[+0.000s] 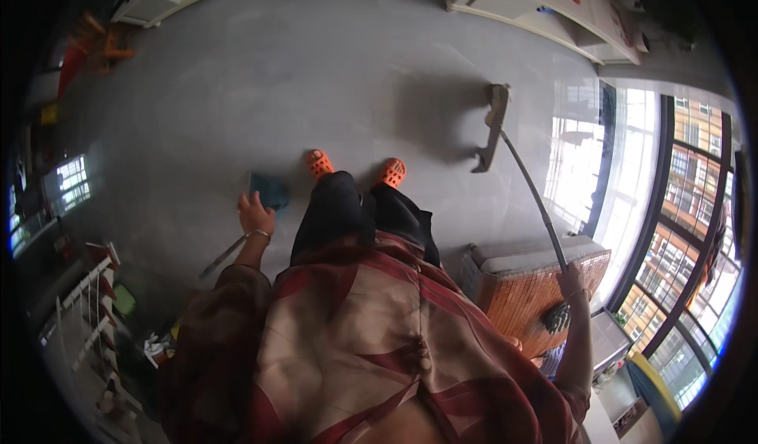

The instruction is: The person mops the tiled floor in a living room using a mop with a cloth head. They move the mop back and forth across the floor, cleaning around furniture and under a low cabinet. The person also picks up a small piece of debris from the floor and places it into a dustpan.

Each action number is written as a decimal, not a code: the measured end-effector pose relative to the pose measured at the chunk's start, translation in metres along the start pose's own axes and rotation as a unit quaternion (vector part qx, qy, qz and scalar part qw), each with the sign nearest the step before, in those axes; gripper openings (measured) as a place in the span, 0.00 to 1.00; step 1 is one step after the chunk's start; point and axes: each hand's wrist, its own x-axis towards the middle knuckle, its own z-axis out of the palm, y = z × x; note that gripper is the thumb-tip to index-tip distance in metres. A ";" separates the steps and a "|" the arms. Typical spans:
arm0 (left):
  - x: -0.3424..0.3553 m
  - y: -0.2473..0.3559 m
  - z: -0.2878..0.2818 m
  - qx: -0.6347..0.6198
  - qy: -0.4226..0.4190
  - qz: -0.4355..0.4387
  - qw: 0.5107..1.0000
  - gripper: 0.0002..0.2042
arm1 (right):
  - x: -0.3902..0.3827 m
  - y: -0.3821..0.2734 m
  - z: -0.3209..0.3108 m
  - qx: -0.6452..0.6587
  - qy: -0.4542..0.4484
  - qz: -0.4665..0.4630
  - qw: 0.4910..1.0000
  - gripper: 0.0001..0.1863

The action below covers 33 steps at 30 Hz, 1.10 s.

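My right hand (572,280) is closed around the upper end of a long-handled broom (530,182). The broom's thin grey pole runs forward to a wide, grey-brown head, with a dark shadow on the floor to its left. On the other side, my left hand (257,216) grips what looks like a long-handled dustpan (272,191). Its blue pan shows just beyond the fingers, and a grey handle sticks out behind the wrist. The hand covers the part where the two meet. A bracelet is on the left wrist.
Glossy grey floor (260,96) spreads around my orange clogs (319,163). A wicker-sided box seat (529,290) stands close on the right, before tall windows (679,183). White cabinets (545,9) line the far side. A white rack (91,310) is at the lower left.
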 end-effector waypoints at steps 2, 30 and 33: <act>-0.007 0.007 0.018 -0.019 -0.051 0.032 0.998 0.22 | 0.032 0.020 0.016 0.011 -0.043 0.043 0.998 0.17; -0.007 -0.081 0.046 -0.439 -0.362 -0.206 0.796 0.07 | 0.113 -0.395 -0.019 -0.020 -0.163 -0.185 0.969 0.17; 0.018 -0.115 0.067 -0.429 -0.377 -0.221 0.790 0.07 | 0.100 -0.364 -0.042 0.007 -0.151 -0.171 0.974 0.18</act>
